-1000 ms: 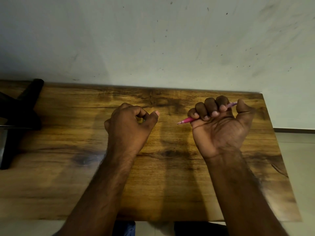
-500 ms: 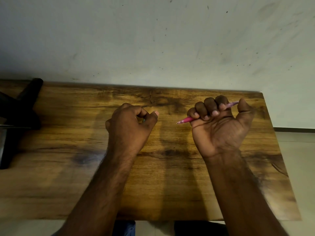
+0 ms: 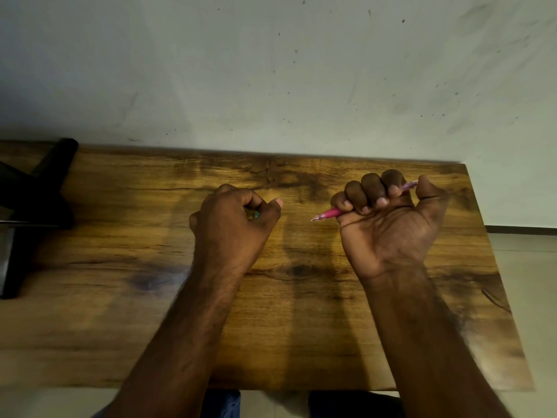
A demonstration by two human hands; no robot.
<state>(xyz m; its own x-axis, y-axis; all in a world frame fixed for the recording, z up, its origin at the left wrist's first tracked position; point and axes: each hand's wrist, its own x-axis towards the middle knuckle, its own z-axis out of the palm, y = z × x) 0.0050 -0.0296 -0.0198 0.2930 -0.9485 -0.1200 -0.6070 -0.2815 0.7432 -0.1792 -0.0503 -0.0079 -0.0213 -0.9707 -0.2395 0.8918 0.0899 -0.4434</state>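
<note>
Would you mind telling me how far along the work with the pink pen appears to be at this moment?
Done: the right hand already grips the pink pen in a fist, tip bared and pointing left. In hand: the left hand is curled round a small greenish thing, too hidden to identify. Left: nothing is written, since the wooden table shows no paper, and the pen tip is apart from the left hand.

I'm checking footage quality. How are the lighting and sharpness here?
Head view: dim, warm light; soft arm shadows on the wooden table; the pink pen in the right hand reads clearly; the left hand looks slightly soft; wide-angle bending at the edges.
</note>
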